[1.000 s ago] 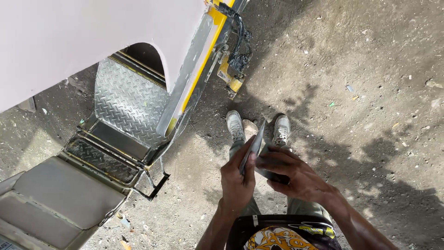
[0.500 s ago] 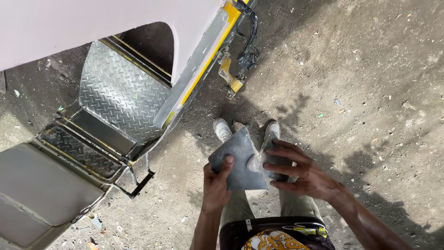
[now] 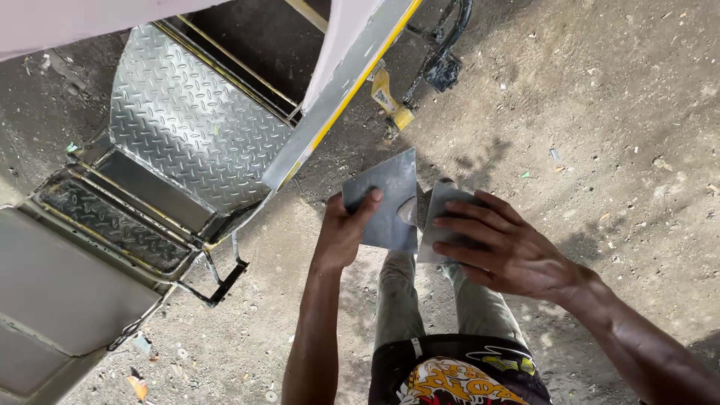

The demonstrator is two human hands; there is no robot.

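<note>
The left hand (image 3: 346,229), just left of the frame's middle, pinches a flat grey sheet of sandpaper (image 3: 382,201), thumb lying over the sheet's face and the fingers curled behind its left edge. The sheet is held up in the air at the centre of the frame, tilted, with one corner pointing up. The right hand (image 3: 504,247), right of centre, lies with fingers stretched out and a little apart across a second grey sheet (image 3: 442,221), its thumb hidden behind it, so the grip there reads as a flat clasp on that piece. The two sheets sit side by side and seem to overlap along their inner edges; a curved notch shows where they meet.

Below the hands, the person's grey trousers (image 3: 442,300) run down to a dark patterned waistband at the bottom edge. In the upper left stands a vehicle's diamond-plate metal step (image 3: 187,120), with a pale body panel edged by a yellow stripe (image 3: 352,90) slanting toward the top centre. A yellow bracket (image 3: 390,101) hangs near the top middle. The dirt ground (image 3: 615,135) fills the right side, strewn with small scraps.
</note>
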